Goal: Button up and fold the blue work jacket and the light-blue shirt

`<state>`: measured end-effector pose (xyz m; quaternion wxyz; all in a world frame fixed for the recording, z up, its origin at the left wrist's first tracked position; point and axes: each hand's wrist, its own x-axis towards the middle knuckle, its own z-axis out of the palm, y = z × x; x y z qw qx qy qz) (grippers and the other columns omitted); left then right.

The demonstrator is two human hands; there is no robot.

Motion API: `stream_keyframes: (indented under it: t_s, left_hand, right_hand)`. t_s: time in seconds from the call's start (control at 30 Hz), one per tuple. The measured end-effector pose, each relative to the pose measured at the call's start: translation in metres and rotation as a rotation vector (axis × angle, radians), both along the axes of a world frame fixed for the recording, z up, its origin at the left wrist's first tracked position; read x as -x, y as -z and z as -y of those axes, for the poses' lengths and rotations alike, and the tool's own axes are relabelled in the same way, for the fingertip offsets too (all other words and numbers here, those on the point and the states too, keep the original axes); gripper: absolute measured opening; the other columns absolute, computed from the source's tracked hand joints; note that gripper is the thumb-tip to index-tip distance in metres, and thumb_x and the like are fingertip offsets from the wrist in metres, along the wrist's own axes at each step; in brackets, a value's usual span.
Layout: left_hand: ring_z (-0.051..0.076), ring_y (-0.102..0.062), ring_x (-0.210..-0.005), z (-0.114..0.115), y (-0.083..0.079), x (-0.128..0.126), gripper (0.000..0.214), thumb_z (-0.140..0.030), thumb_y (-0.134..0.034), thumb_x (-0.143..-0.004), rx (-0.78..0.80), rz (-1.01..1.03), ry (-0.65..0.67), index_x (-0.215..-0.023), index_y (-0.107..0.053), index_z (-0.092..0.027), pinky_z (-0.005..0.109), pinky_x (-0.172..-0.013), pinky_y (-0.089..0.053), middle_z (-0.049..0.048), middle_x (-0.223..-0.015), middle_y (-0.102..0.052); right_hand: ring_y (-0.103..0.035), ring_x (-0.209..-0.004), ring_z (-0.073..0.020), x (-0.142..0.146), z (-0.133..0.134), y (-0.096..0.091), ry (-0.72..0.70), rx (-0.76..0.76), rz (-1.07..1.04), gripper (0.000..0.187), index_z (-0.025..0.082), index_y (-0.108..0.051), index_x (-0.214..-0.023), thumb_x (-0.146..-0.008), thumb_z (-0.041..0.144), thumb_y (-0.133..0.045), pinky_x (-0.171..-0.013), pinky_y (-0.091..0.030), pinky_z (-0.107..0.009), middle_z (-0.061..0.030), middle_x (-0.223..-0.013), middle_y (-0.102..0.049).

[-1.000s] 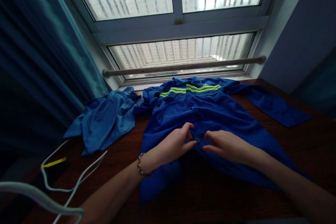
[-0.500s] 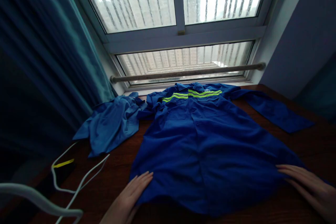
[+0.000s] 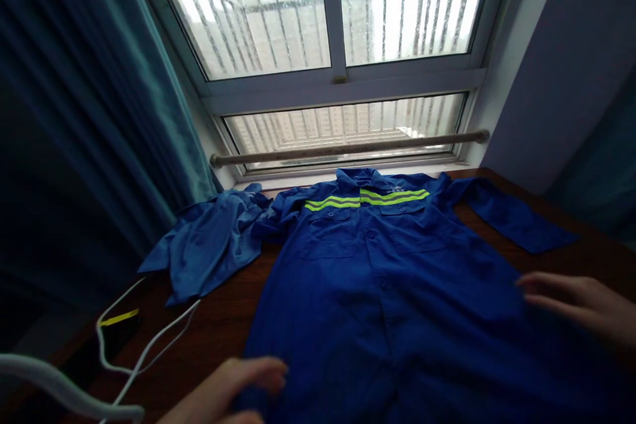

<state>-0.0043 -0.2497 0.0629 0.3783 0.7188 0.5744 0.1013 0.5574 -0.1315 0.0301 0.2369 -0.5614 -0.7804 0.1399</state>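
A dark blue work jacket (image 3: 338, 305) lies front up on the wooden table, collar toward the window. Yellow-green reflective stripes cross its chest, above two flap pockets. Its lower part runs out of view at the bottom. At the lower left, my left hand (image 3: 231, 387) is closed on the jacket's side edge, with blue cloth between thumb and fingers. My right hand (image 3: 581, 301) is on the opposite side, fingers bent in a pinch on the cloth there. Slight blur hides the exact grip of both hands.
A lighter blue garment (image 3: 213, 238) lies crumpled at the left, by the jacket's sleeve. White cables (image 3: 149, 351) and a dark item with a yellow strip (image 3: 119, 318) are near the left edge. A rail (image 3: 348, 148) crosses before the window; a curtain (image 3: 163, 106) hangs left.
My hands have gone from flat on the jacket's lower part to curled at its sides. My right hand is higher. The jacket's lower part has lifted and come nearer, its hem now out of view.
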Motion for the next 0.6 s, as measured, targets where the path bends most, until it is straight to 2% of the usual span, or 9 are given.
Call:
stream_keyframes:
  t_s: [0.03,0.1,0.13,0.2,0.3,0.4,0.5,0.53,0.6]
  left_hand:
    - [0.02,-0.052,-0.104,-0.022,-0.006,-0.012,0.04,-0.044,-0.048,-0.075,-0.077,-0.026,-0.044,-0.114,-0.05,-0.035,0.034,-0.091,-0.039,0.0001,-0.114,-0.057]
    - [0.021,-0.046,-0.111,-0.078,-0.011,-0.039,0.041,-0.043,-0.045,-0.077,-0.269,-0.039,-0.011,-0.114,-0.051,-0.027,0.036,-0.097,-0.033,0.0029,-0.12,-0.052]
    - [0.021,-0.042,-0.115,-0.11,-0.01,-0.051,0.041,-0.043,-0.043,-0.078,-0.377,-0.04,0.014,-0.114,-0.051,-0.024,0.036,-0.099,-0.03,0.004,-0.124,-0.048]
    - [0.02,-0.036,-0.12,-0.174,-0.001,-0.069,0.043,-0.04,-0.04,-0.08,-0.566,-0.073,-0.023,-0.117,-0.047,-0.018,0.035,-0.101,-0.027,0.0072,-0.13,-0.041]
    - [0.023,-0.028,-0.124,-0.253,0.024,-0.07,0.05,-0.036,-0.038,-0.082,-0.7,-0.229,-0.217,-0.123,-0.038,-0.008,0.039,-0.101,-0.024,0.0147,-0.133,-0.035]
    - [0.029,-0.028,-0.123,-0.293,0.054,-0.048,0.053,-0.039,-0.036,-0.083,-0.679,-0.404,-0.418,-0.121,-0.039,-0.003,0.042,-0.099,-0.025,0.0203,-0.132,-0.034]
    - [0.028,-0.032,-0.121,-0.299,0.078,-0.03,0.055,-0.044,-0.033,-0.082,-0.688,-0.519,-0.431,-0.117,-0.043,-0.003,0.038,-0.1,-0.023,0.0199,-0.128,-0.04]
    - [0.028,-0.032,-0.121,-0.297,0.084,-0.028,0.056,-0.046,-0.032,-0.082,-0.697,-0.547,-0.425,-0.117,-0.044,-0.004,0.038,-0.1,-0.023,0.019,-0.128,-0.04]
    - [0.029,-0.03,-0.122,-0.289,0.09,-0.034,0.058,-0.05,-0.03,-0.082,-0.716,-0.599,-0.414,-0.118,-0.045,-0.007,0.04,-0.099,-0.024,0.0181,-0.129,-0.039]
  right_hand:
    - [-0.061,-0.085,-0.0205,0.02,-0.021,-0.016,-0.056,0.092,0.005,0.032,0.028,-0.065,-0.094,-0.075,0.05,-0.051,-0.072,-0.048,-0.028,-0.0104,-0.095,-0.064]
    - [-0.056,-0.096,-0.0238,0.066,-0.063,-0.036,-0.115,0.024,-0.013,0.037,0.022,-0.06,-0.101,-0.079,0.048,-0.043,-0.084,-0.044,-0.036,-0.0085,-0.104,-0.061]
    - [-0.053,-0.1,-0.0239,0.089,-0.085,-0.038,-0.148,-0.023,-0.014,0.039,0.02,-0.058,-0.105,-0.081,0.046,-0.041,-0.088,-0.041,-0.037,-0.0085,-0.107,-0.059]
    - [-0.047,-0.108,-0.0239,0.13,-0.124,-0.03,-0.159,-0.115,0.008,0.044,0.016,-0.051,-0.114,-0.083,0.044,-0.039,-0.094,-0.035,-0.037,-0.0109,-0.116,-0.053]
    - [-0.027,-0.121,-0.0328,0.16,-0.173,-0.001,0.077,-0.085,0.181,0.056,0.016,-0.04,-0.126,-0.082,0.051,-0.038,-0.097,-0.023,-0.049,-0.0129,-0.132,-0.035]
    - [-0.015,-0.123,-0.0424,0.139,-0.205,0.029,0.338,0.087,0.3,0.063,0.025,-0.034,-0.13,-0.079,0.062,-0.029,-0.091,-0.015,-0.063,-0.0081,-0.139,-0.023]
    - [-0.014,-0.121,-0.0457,0.081,-0.219,0.051,0.524,0.136,0.331,0.063,0.03,-0.029,-0.132,-0.079,0.064,-0.022,-0.087,-0.014,-0.067,-0.0054,-0.141,-0.019]
    - [-0.014,-0.122,-0.0444,0.059,-0.22,0.057,0.548,0.128,0.351,0.06,0.029,-0.029,-0.132,-0.081,0.06,-0.022,-0.087,-0.015,-0.067,-0.0062,-0.141,-0.02]
    - [-0.016,-0.125,-0.0358,0.021,-0.218,0.066,0.437,0.114,0.457,0.046,0.027,-0.036,-0.129,-0.087,0.04,-0.023,-0.093,-0.01,-0.062,-0.0076,-0.14,-0.023]
